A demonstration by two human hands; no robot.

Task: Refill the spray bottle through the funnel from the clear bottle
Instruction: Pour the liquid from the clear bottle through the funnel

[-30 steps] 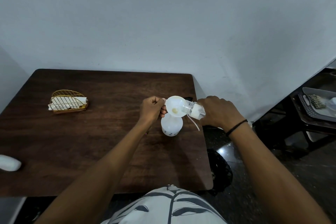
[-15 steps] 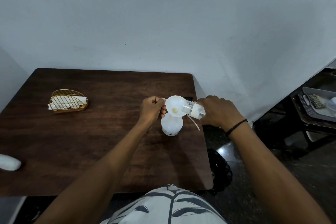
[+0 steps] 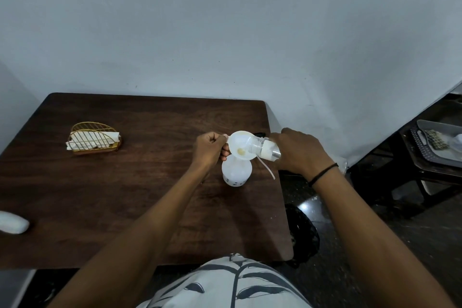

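There are two hands, one spray bottle, one funnel and one clear bottle.

The spray bottle [image 3: 237, 174] is white with small dark dots low on its side. It stands upright on the brown bench [image 3: 105, 190], near the right edge. Its long way runs up and down, and its open top points up.

The funnel [image 3: 240, 149] is white and sits in the top of the spray bottle, with its wide mouth facing up. There is a small yellowish spot at the bottom of the bowl.

The left hand [image 3: 209, 150] has its fingers curled into a tight grip at the left rim of the funnel. It seems to pinch a small tab there.

The clear bottle [image 3: 256, 145] lies almost flat in the air. Its long way runs left to right. Its mouth points left and a little down, into the funnel bowl. The right hand [image 3: 300, 151] has its fingers curled round the far end of it. That same hand also seems to hold one white spray cap [image 3: 268, 151] with a thin tube [image 3: 266, 169] hanging down to the right of the spray bottle.

On the left of the bench sits one gold wire holder [image 3: 95, 139] with white napkins in it. One white thing [image 3: 12, 222] lies at the left edge of the bench.
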